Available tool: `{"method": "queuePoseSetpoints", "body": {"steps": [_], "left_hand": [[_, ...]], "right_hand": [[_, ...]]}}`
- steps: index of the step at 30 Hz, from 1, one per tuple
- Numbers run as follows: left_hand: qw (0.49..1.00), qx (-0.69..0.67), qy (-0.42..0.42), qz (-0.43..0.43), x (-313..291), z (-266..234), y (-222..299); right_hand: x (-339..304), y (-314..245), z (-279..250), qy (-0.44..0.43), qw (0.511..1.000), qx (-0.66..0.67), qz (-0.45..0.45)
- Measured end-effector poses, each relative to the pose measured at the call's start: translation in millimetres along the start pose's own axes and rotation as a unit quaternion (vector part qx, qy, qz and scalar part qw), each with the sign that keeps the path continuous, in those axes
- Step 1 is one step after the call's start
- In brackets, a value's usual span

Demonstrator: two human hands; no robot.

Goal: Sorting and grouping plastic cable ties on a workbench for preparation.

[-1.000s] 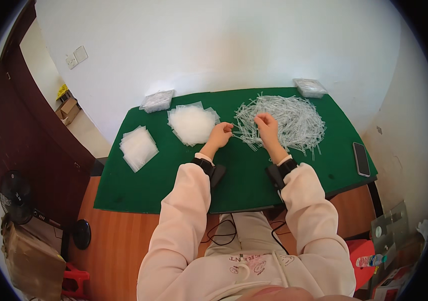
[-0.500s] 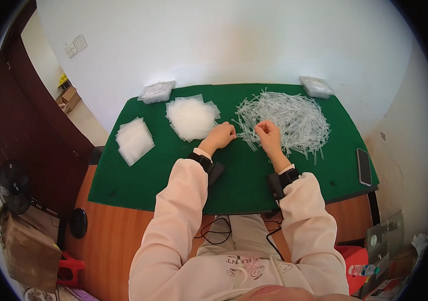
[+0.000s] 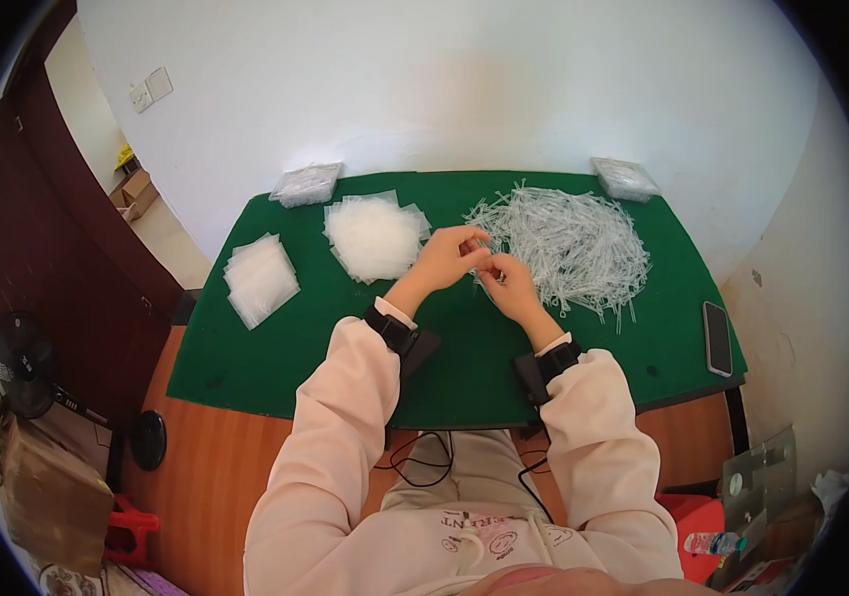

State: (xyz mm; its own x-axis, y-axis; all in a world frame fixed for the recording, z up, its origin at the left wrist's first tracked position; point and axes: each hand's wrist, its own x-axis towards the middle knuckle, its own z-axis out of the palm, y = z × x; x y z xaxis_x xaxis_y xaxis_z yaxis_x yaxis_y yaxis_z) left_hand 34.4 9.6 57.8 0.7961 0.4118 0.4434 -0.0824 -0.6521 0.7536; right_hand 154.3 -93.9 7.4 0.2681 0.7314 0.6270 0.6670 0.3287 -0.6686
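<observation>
My left hand (image 3: 451, 258) and my right hand (image 3: 511, 285) meet over the green-covered table, fingertips nearly touching. The fingers of both are closed in a pinch. Whatever thin thing is between them is too small and too covered to make out. Just beyond and to the right spreads a heap of thin clear plastic strips (image 3: 578, 248), some with looped ends, and its left edge runs behind my fingers. Left of my left hand lies a fanned pile of clear square plastic bags (image 3: 373, 236). A smaller stack of such bags (image 3: 261, 282) sits farther left.
Clear packs stand at the table's back edge, one on the left (image 3: 307, 185) and one on the right (image 3: 626, 179). A phone (image 3: 716, 339) lies by the right edge of the green cloth (image 3: 245, 370). Black cables (image 3: 424, 465) hang below the front edge.
My hands have come together: the left has turned and reached a little farther to the right, while the right has moved left and nearer to me, off the heap.
</observation>
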Motion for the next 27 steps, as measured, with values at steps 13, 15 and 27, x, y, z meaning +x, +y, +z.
{"method": "queuePoseSetpoints", "body": {"steps": [13, 15, 27], "left_hand": [[0.971, 0.181, -0.108, -0.11, -18, -20, -39], [0.968, 0.166, -0.162, -0.1, -20, -21, -31], [0.902, 0.307, -0.263, -0.148, -23, 3, -23]], "right_hand": [[3, 18, -14, 0.038, 0.917, -0.393, 0.055], [3, 20, -12, 0.0, 0.89, -0.448, 0.083], [7, 16, -13, 0.158, 0.956, -0.247, 0.021]]}}
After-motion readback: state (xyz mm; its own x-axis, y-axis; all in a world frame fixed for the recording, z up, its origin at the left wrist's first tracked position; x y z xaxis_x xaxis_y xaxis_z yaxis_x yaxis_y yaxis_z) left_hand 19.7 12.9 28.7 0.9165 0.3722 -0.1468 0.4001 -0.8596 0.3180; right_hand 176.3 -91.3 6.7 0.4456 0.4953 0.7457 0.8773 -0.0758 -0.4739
